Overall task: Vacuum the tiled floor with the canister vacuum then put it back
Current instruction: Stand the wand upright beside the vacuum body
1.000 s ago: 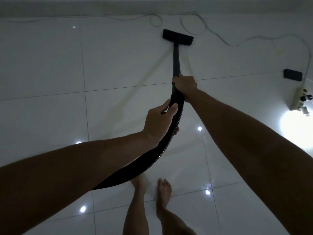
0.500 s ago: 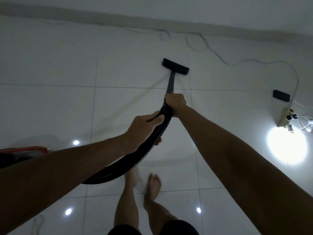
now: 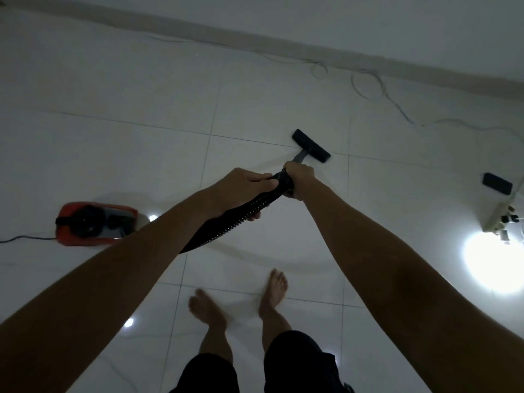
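Since a moment ago the red canister (image 3: 96, 224) has come into full view on your left, and the nozzle (image 3: 311, 145) sits closer to you on the tiled floor (image 3: 127, 154). Your right hand (image 3: 300, 178) grips the wand (image 3: 300, 157) just behind the nozzle; your left hand (image 3: 241, 188) wraps around the ribbed hose (image 3: 226, 228) right beside it. A power strip (image 3: 499, 219) lies far right.

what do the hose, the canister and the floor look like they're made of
Hose: black ribbed flexible plastic, judging by its corrugated rings and bend. Canister: red shell with black fittings, probably moulded plastic with a smooth finish. Floor: glossy white tiles, likely glazed ceramic, given the grout lines and mirrored light spots.
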